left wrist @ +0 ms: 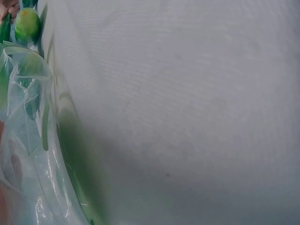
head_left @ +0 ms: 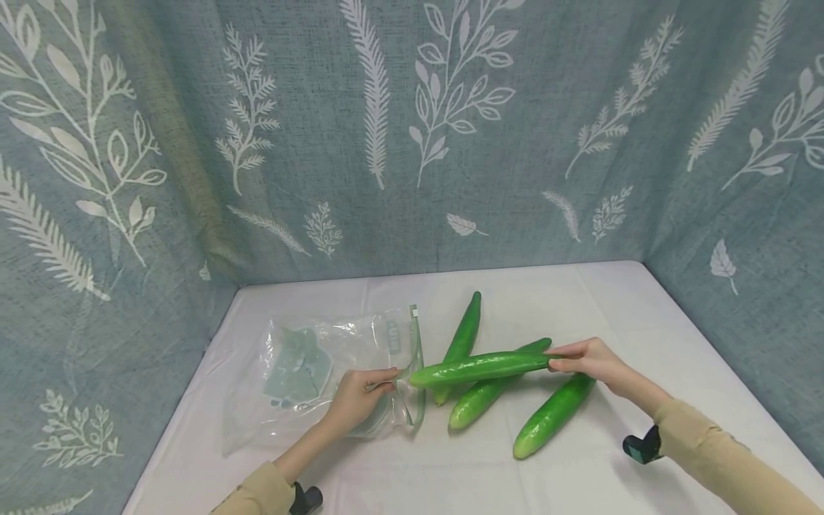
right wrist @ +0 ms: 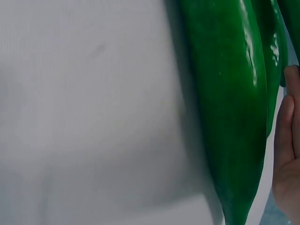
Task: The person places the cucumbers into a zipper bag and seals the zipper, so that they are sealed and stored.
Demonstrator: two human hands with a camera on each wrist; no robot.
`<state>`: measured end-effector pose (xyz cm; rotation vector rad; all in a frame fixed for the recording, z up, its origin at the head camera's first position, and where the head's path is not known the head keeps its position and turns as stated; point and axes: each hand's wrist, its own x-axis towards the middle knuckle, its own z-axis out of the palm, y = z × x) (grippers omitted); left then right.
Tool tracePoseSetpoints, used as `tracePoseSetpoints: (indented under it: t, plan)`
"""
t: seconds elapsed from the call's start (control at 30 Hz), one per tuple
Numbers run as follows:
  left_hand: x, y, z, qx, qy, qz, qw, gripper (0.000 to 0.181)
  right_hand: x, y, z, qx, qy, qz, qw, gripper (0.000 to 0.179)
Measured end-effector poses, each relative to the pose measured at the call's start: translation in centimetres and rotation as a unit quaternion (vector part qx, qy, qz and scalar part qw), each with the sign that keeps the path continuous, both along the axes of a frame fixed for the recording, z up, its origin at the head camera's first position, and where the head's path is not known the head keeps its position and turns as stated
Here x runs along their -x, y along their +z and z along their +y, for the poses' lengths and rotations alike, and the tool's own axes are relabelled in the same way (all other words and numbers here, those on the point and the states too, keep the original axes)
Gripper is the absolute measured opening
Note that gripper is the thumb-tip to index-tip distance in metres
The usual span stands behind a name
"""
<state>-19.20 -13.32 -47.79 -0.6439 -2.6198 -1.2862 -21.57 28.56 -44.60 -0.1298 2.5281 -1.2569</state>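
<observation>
A clear zip bag (head_left: 360,336) lies on the left of the table, with a pale green print on it. My left hand (head_left: 356,400) grips the bag beside its green-edged mouth. In my right hand (head_left: 595,361), thumb and fingers pinch one end of a long green cucumber (head_left: 483,368). Its paler end reaches the bag's mouth, near the left fingers. Beneath the held cucumber, two others, a far cucumber (head_left: 468,329) and a middle cucumber (head_left: 473,408), lie partly covered. A right-hand cucumber (head_left: 555,416) rests below the right hand and fills much of the right wrist view.
A white cloth (head_left: 438,479) covers the table. Blue-green curtains (head_left: 399,229) with white leaf prints stand along the back and both sides. Dark wrist cameras (head_left: 642,445) hang under the sleeves.
</observation>
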Motion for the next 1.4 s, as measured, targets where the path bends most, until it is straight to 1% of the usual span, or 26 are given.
tracePoseSetpoints:
  t: [0.2,0.33,0.5,0.6,0.7,0.9,1.07,1.4]
  plan:
    - [0.0,-0.1,0.1,0.003,0.005,0.013,0.9999,0.025,-0.4,-0.1,-1.5,-0.002,-0.010,0.000,1.0000,0.047]
    - [0.1,-0.1,0.0,0.005,0.007,0.019,0.9998,0.025,-0.6,-0.2,-2.4,0.010,-0.010,0.006,0.9999,0.045]
    - [0.2,-0.2,0.0,0.000,0.010,0.012,0.9999,0.025,-0.7,-0.2,-3.1,0.016,-0.018,0.013,0.9996,0.043]
    - [0.2,-0.2,0.0,-0.006,0.010,0.000,0.9999,0.024,-1.0,0.0,-3.5,0.006,-0.029,0.019,0.9994,0.043]
    - [0.1,-0.1,0.1,-0.007,0.008,-0.006,0.9999,0.025,-1.3,0.2,-4.1,0.003,-0.037,0.024,0.9990,0.043]
    - [0.0,0.2,0.1,-0.003,0.000,0.006,1.0000,0.027,-2.0,0.3,-5.7,0.001,-0.049,0.046,0.9978,0.040]
    - [0.0,0.2,0.1,-0.004,-0.002,0.015,0.9999,0.026,-2.3,0.1,-7.3,0.010,-0.057,0.064,0.9962,0.036]
    - [-0.1,0.6,0.2,-0.007,0.000,0.009,0.9999,0.026,-2.8,-0.1,-9.4,0.022,-0.057,0.079,0.9950,0.032]
